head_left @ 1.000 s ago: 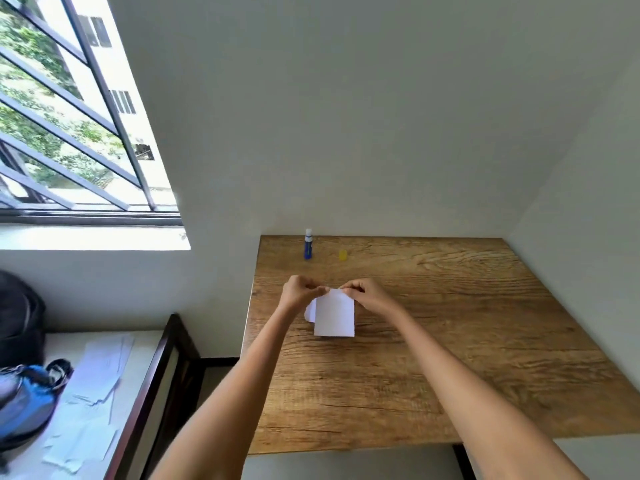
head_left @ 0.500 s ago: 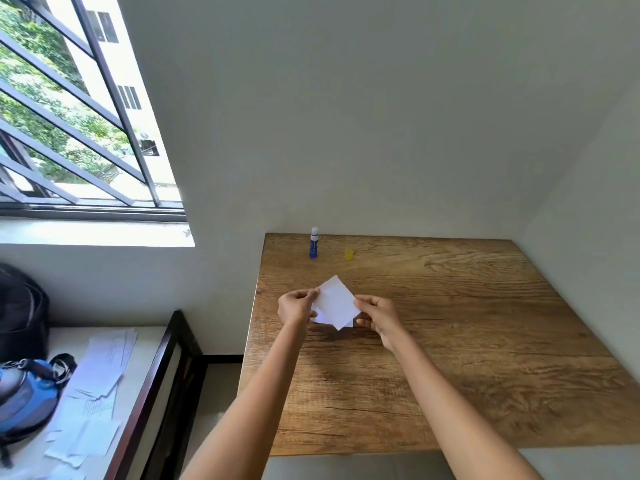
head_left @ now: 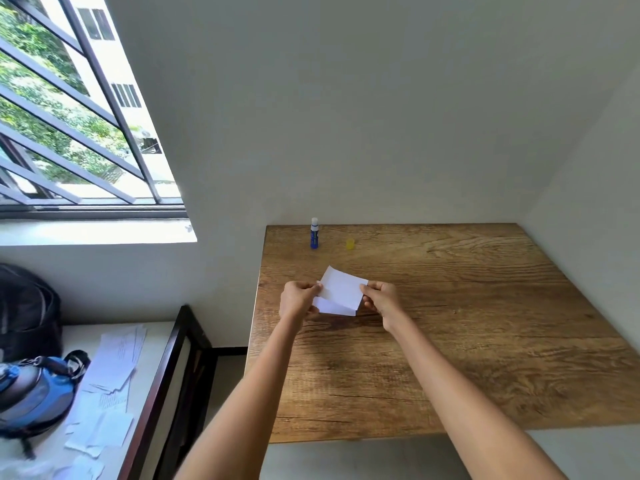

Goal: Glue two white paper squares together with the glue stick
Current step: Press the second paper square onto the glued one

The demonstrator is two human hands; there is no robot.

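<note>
Two white paper squares (head_left: 341,290) overlap above the wooden table (head_left: 467,323), the upper one tilted and the lower one's edge (head_left: 329,308) showing beneath it. My left hand (head_left: 297,300) pinches their left side and my right hand (head_left: 379,298) pinches their right side. A blue glue stick (head_left: 314,234) with a white top stands upright near the table's far edge, uncapped. Its yellow cap (head_left: 350,243) lies a little to the right of it.
White walls close the table's far and right sides. To the left, a lower white surface (head_left: 152,355) with a dark wooden frame holds loose papers (head_left: 117,362), a blue bag (head_left: 34,396) and a black backpack (head_left: 24,310). A barred window (head_left: 69,116) is at upper left.
The papers have been turned in my hands, from hanging upright to a tilted, flatter position. My hands moved from the top edge to the left and right sides.
</note>
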